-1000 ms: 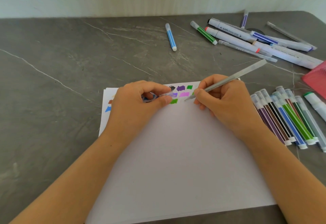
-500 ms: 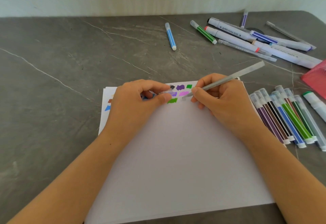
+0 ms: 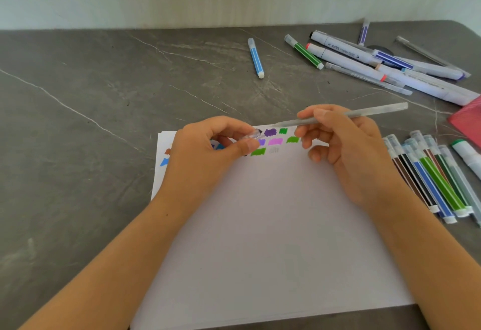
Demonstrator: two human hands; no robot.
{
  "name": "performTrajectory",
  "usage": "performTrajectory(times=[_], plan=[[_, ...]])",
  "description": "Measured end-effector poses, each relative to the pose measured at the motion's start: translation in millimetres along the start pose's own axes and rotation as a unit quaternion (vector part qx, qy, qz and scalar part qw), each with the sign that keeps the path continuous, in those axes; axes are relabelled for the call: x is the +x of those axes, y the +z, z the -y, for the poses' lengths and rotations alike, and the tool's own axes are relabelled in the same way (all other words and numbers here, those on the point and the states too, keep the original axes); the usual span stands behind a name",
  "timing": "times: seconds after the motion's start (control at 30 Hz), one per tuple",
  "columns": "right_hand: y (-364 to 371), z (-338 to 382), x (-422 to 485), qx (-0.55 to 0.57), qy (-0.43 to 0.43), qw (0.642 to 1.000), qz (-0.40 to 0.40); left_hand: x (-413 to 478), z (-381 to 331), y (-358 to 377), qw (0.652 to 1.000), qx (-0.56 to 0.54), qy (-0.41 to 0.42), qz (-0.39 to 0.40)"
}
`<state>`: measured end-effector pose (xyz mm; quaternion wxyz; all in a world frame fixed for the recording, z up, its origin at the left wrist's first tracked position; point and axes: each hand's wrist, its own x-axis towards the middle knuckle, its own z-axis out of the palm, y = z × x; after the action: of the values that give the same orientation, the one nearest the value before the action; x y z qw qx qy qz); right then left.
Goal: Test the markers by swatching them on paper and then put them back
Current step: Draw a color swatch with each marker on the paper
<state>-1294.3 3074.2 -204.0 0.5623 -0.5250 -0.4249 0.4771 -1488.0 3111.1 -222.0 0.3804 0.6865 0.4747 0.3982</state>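
Note:
A white paper sheet (image 3: 273,225) lies on the grey table with purple, pink, green and blue swatches (image 3: 274,137) along its far edge, plus a faint grey mark (image 3: 273,150). My right hand (image 3: 343,152) holds a slim grey translucent pen (image 3: 364,112) nearly level above the swatches, its tip pointing left and lifted off the paper. My left hand (image 3: 205,155) rests on the sheet's upper left and pinches a clear pen cap (image 3: 251,136) between thumb and forefinger, close to the pen tip.
A row of capped markers (image 3: 432,176) lies right of the paper. More markers and pens (image 3: 377,61) are scattered at the far right, with a lone blue marker (image 3: 256,57) further left. A red case (image 3: 468,121) sits at the right edge.
The right hand has lifted the pen off the paper and tilted it level, tip toward the cap in the left hand. A faint grey swatch now shows beside the green one.

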Motion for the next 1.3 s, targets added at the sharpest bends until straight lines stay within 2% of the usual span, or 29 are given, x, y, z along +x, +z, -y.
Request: performTrajectory(times=[0.57, 0.7, 0.87, 1.3], plan=[[1, -3, -1, -0.027, -0.019, 0.998, 0.053, 0, -3, -1, 1.000, -0.003, 0.019, 0.009], [0, -6, -2, -0.040, -0.027, 0.994, 0.099, -2, -7, 0, 0.999, -0.021, 0.032, 0.021], [0, -10, -4, -0.044, -0.078, 0.986, 0.143, -3, -7, -1, 0.997, -0.037, 0.054, 0.036], [8, -16, -4, -0.098, -0.155, 0.972, 0.148, -5, -4, -3, 0.996, -0.025, 0.056, 0.064]])
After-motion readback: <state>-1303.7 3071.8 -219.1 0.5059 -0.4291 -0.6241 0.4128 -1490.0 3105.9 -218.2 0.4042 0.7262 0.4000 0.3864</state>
